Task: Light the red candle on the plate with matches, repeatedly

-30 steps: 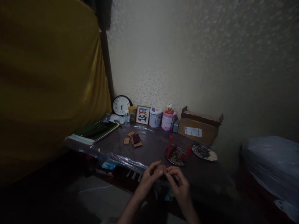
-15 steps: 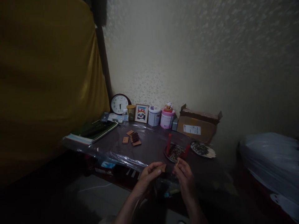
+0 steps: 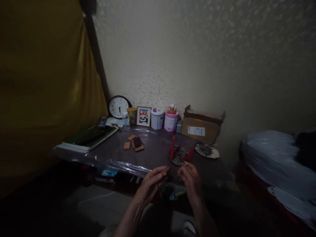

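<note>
My left hand (image 3: pixel 151 181) pinches a small flat brown matchbox (image 3: pixel 166 171) at the near edge of the dark table (image 3: pixel 158 153). My right hand (image 3: pixel 190 179) is a little to the right of it, fingers closed on a thin pale matchstick (image 3: pixel 182 169) that points up. The two hands are apart. Just beyond them stands a round metal dish (image 3: pixel 178 156) with two red candles (image 3: pixel 173 146) upright in it. A second dish (image 3: pixel 206 150) to the right is heaped with matchsticks.
Small brown matchboxes (image 3: pixel 134 143) lie mid-table. Along the wall stand a clock (image 3: pixel 118 106), a framed panda picture (image 3: pixel 143 116), two tins (image 3: pixel 164 121) and a cardboard box (image 3: pixel 202 125). Books (image 3: pixel 89 138) lie at the left under a yellow curtain (image 3: pixel 41 85). A plastic-covered bundle (image 3: pixel 274 161) is at the right.
My hands were together on the matchbox; now they have drawn apart, the right holding a matchstick. The view has shifted, so everything sits further left.
</note>
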Tool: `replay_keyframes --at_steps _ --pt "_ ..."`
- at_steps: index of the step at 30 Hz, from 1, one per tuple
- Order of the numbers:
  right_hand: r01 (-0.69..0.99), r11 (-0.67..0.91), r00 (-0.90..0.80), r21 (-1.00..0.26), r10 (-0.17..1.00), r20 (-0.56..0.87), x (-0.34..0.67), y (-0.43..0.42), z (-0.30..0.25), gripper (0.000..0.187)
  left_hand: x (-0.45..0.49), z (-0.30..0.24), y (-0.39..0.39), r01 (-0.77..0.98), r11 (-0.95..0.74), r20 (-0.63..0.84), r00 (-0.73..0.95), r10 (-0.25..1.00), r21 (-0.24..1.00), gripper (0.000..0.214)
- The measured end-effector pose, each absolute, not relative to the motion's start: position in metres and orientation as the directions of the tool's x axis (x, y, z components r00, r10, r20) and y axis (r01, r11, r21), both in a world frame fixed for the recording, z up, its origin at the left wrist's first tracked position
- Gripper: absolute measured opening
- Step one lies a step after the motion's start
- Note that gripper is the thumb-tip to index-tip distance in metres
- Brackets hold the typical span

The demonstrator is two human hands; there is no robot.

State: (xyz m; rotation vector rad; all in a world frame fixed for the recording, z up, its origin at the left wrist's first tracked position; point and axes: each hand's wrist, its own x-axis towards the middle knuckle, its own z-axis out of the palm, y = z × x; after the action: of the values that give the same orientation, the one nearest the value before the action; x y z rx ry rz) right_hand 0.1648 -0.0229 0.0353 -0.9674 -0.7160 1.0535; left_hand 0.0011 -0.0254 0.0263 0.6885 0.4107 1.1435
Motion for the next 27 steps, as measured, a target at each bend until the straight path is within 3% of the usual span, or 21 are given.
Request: replay_keyframes --at_steps 9,16,22,27 --pt "-0.490 0.183 0.313 -0.852 0.949 0.024 0.167 -0.025 0.037 0.021 -0.002 0.031 -0.029 -0.672 0.251 0.041 0.387 0.921 0.697 0.030" --pt "-0.469 0.194 0.305 -0.862 0.951 0.048 0.168 -0.026 0.035 0.014 -0.002 0.029 -0.027 -0.676 0.251 0.063 0.404 0.913 0.693 0.030" --pt "-0.286 0.232 0.342 -0.930 0.931 0.127 0.167 -0.025 0.032 0.015 0.000 0.027 -0.025 -0.683 0.249 0.045 0.382 0.923 0.687 0.026" --pt "-0.032 0.341 0.332 -0.939 0.890 0.312 0.164 -0.028 0.032 0.014 0.003 0.021 -0.022 -0.680 0.229 0.029 0.346 0.938 0.697 0.026"
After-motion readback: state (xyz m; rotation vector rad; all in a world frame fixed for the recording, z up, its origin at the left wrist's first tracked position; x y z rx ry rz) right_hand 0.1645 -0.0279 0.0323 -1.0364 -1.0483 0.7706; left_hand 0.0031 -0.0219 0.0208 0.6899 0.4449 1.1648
